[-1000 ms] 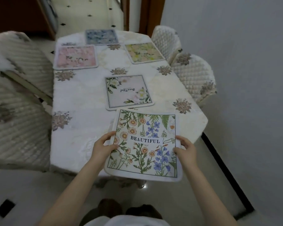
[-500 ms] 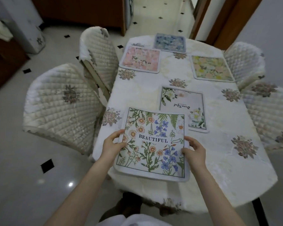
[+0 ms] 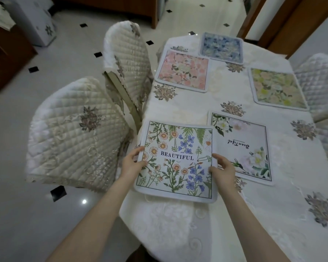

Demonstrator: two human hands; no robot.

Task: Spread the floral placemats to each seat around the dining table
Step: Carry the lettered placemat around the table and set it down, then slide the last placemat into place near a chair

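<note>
I hold a floral placemat printed BEAUTIFUL (image 3: 176, 159) over the near left part of the dining table (image 3: 225, 214). My left hand (image 3: 132, 164) grips its left edge and my right hand (image 3: 222, 170) grips its right edge. Its right side overlaps a white rose placemat (image 3: 244, 146) lying flat on the table. Further back lie a pink placemat (image 3: 183, 70), a blue placemat (image 3: 222, 47) and a yellow-green placemat (image 3: 276, 88).
Two quilted cream chairs stand at the table's left, one near (image 3: 74, 129) and one further back (image 3: 125, 59). Another quilted chair (image 3: 318, 76) stands at the right. A wooden door frame (image 3: 284, 21) is behind the table. Glossy tiled floor lies to the left.
The view has swung right to left as I moved around the table's near end. The BEAUTIFUL placemat, still in both hands, now sits by the left side and overlaps the rose placemat.
</note>
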